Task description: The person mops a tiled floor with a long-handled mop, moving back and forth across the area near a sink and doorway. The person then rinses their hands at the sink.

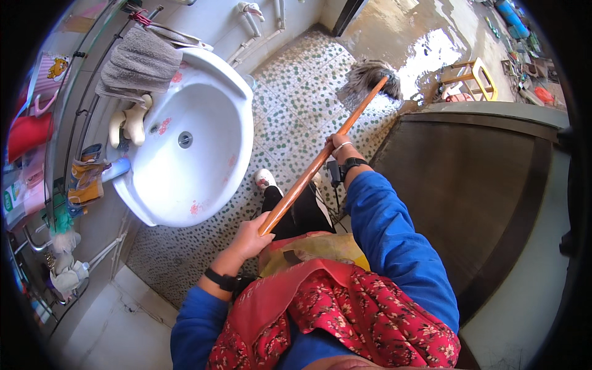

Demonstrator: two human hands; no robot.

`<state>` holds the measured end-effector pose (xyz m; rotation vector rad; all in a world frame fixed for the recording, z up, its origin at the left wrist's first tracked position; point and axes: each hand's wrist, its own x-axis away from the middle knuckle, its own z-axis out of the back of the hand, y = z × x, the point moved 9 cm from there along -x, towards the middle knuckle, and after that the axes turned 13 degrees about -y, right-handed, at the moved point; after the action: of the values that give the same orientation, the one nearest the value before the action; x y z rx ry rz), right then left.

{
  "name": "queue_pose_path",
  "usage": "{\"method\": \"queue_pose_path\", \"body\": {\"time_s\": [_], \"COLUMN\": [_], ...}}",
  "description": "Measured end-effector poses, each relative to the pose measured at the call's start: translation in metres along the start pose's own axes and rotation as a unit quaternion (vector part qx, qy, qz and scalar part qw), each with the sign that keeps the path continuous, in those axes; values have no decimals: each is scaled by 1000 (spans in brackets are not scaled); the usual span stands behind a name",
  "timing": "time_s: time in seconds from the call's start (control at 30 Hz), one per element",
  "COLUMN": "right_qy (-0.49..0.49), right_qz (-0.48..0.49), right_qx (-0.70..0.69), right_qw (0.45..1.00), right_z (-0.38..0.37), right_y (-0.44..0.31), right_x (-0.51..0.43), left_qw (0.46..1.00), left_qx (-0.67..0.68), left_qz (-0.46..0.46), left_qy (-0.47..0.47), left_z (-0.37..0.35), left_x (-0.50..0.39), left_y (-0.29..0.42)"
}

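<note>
Both my hands are closed around the orange wooden handle [307, 175] of a string mop. My left hand [249, 236] grips its near end, close to my waist. Farther along the shaft, my right hand [341, 144] holds it, with a black strap and a small device on that wrist. The handle slants away to the upper right. Its grey mop head [370, 76] rests on the wet floor [296, 115], which is patterned with green and white pebble shapes, near the doorway. The far side of the mop head is hidden.
A white washbasin [212, 185] stands to my left, with a grey towel [138, 62] hanging over its back. Shelves with toiletries line the left wall. A brown door [462, 185] is on my right. Beyond the doorway are a yellow-edged stool [483, 78] and wet ground [388, 32].
</note>
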<state>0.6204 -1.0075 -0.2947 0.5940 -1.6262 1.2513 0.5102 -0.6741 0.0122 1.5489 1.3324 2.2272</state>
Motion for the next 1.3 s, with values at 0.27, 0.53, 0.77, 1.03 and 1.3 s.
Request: {"method": "queue_pose_path", "body": {"time_s": [0.27,0.53,0.77,1.03,1.3], "right_qy": [-206,-235,-247,-166,-104], "right_qz": [-9,-129,-277,-170,-166], "right_qx": [-336,-254,-173,-174,-83], "right_qw": [919,929,912,956,977], "right_z": [-83,-185,-224,-187,-164], "right_y": [29,152,232,181,108], "right_x": [106,204,224,94,83], "left_qw": [996,975,971,983,991], "left_qx": [-43,91,47,-13,-62], "left_qz": [70,193,210,134,67], "left_qy": [-39,70,109,125,100], "left_z": [31,-19,-36,11,70], "left_x": [147,291,330,218,169], "left_y": [-2,-64,-40,-82,-30]}}
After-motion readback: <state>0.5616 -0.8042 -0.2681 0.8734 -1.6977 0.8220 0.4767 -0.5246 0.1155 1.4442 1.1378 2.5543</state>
